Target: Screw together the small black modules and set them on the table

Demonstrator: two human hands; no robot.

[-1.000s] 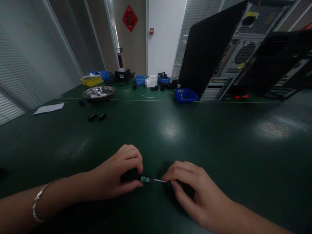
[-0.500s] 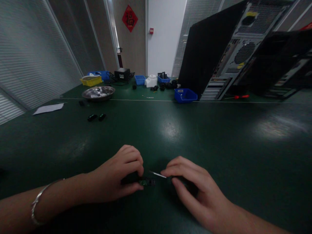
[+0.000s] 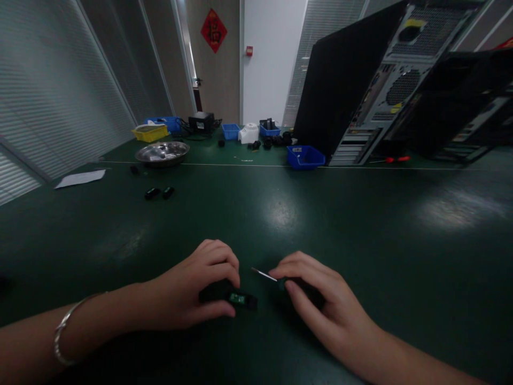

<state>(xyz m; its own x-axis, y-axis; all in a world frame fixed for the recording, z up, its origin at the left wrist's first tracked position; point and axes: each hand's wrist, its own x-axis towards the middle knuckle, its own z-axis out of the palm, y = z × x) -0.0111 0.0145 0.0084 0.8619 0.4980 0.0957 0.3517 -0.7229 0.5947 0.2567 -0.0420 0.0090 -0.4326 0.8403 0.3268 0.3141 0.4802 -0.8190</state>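
My left hand (image 3: 196, 289) is closed on a small black device (image 3: 232, 297) with a green circuit board showing in its open end; it rests on the green table (image 3: 280, 214). My right hand (image 3: 316, 299) is closed on a thin screwdriver (image 3: 264, 275) with a dark handle. The metal tip points left, a little above and to the right of the device, clear of it. A silver bracelet circles my left wrist.
Two small black parts (image 3: 159, 193) lie at the left middle. Farther back are a metal dish (image 3: 162, 152), a paper sheet (image 3: 80, 178), yellow (image 3: 151, 132) and blue bins (image 3: 305, 156), and two open computer cases (image 3: 385, 91) at the right.
The screwdriver tip has come out of the device and lifted up and away to the right. My left hand turned the device slightly, showing the green board again.
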